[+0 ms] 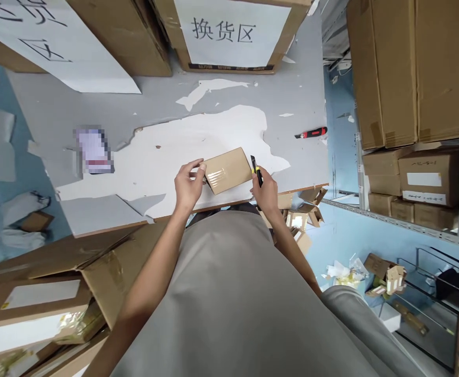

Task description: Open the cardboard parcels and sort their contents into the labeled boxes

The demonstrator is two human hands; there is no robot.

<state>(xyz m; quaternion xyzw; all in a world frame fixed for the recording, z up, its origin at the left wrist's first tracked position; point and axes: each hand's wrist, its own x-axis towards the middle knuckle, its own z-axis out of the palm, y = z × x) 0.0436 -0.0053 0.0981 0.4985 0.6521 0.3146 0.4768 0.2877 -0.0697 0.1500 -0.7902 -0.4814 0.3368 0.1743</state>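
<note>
Cardboard box [227, 168], glossy tape [216, 181], left hand [188, 184] holding, right hand [267, 191] gripping apparent cutter [256, 170]

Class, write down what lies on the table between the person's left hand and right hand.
In the head view, a small cardboard box lies between the left hand, which holds its end, and the right hand, which holds a yellow-black cutter.
</note>
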